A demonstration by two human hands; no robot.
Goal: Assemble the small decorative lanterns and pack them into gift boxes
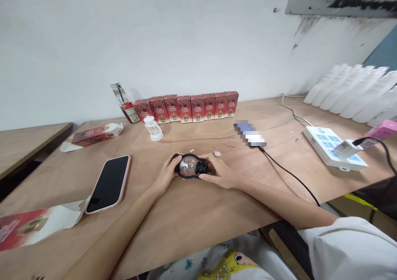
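Observation:
A small black lantern with a clear round globe lies on its side between my two hands, just above the wooden table. My left hand is closed around the base end, thumb on the rim. The top end, with its dark cap, is gripped by my right hand, thumb in front and fingers behind. Beyond my hands stands a white lantern of similar shape. A bent wire piece and a small white scrap lie past my right hand.
Several red boxes stand in a row by the wall, beside a drink pouch. Opened red boxes and a phone lie left. At right are a second phone on a cable, a power strip and several white bottles.

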